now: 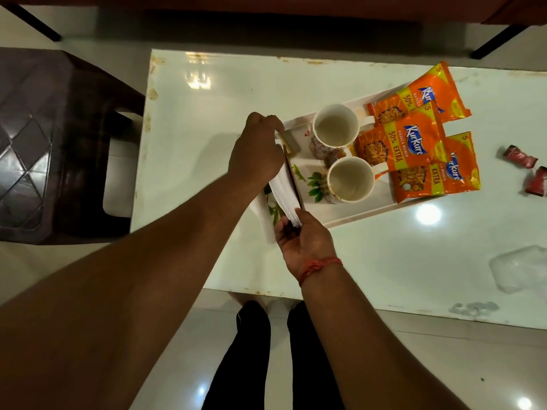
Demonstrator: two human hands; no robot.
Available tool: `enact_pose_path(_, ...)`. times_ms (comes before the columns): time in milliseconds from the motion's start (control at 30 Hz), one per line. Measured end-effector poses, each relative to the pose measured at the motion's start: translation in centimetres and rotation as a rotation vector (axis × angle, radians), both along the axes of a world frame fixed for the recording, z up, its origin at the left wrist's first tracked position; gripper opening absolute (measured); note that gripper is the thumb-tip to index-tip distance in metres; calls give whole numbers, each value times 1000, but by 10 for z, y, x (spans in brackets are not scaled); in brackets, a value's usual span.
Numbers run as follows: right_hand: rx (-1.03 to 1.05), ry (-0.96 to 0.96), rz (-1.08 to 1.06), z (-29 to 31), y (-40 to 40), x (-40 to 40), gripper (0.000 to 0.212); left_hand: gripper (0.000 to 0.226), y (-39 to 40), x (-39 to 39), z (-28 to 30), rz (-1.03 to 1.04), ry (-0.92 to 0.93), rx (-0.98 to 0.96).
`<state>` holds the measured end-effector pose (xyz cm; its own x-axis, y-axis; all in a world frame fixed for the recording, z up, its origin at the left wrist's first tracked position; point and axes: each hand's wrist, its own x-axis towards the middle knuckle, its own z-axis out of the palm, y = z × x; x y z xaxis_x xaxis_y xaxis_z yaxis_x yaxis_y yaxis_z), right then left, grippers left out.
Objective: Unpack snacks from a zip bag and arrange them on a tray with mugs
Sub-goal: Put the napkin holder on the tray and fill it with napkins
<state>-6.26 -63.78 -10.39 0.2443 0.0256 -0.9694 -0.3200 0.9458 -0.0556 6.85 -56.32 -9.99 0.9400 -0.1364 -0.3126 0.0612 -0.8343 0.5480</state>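
Observation:
A white tray (359, 216) with a leaf print lies on the white table. Two empty white mugs (335, 125) (350, 179) stand on it. Three orange Kurkure snack packets (395, 145) overlap at the tray's right end. At the tray's left end stands a thin brown holder with a stack of white paper napkins (285, 192). My left hand (257, 149) grips the holder's far end from above. My right hand (305, 235), with a red thread on the wrist, pinches its near end. The empty clear zip bag (518, 269) lies flat at the table's right.
Two small red-wrapped candies (520, 158) (537, 182) lie on the table right of the tray. A dark brown plastic chair (56, 137) stands left of the table. My legs in black trousers are below the table's near edge (384, 307).

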Motion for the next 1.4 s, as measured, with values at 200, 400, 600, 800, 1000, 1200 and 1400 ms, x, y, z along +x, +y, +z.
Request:
enact_pose_path(200, -15, 24, -11, -4, -1, 6, 14, 34, -1, 11, -10, -46, 53, 72)
enact_pose_path(400, -22, 15, 35, -5, -2, 7, 6, 35, -1, 12, -16, -31, 71, 91)
enact_pose_path(600, -65, 25, 125, -5, -1, 4, 9, 34, 1, 13, -17, 11, 94, 26)
enact_pose_path(800, -353, 97, 431, 9, -5, -6, 31, 41, 16, -9, -8, 198, -35, -114)
enact_pose_path(1000, -1405, -141, 1158, 30, -15, -25, 37, 68, 46, -63, -1, 210, -79, -68)
enact_pose_path(1200, -1911, -240, 1655, 36, -44, -18, 70, 85, 47, -92, 11, 37, -30, 119)
enact_pose_path(1400, -1924, -317, 1729, 28, -78, -8, 83, 88, 24, -104, 14, -25, -66, 247)
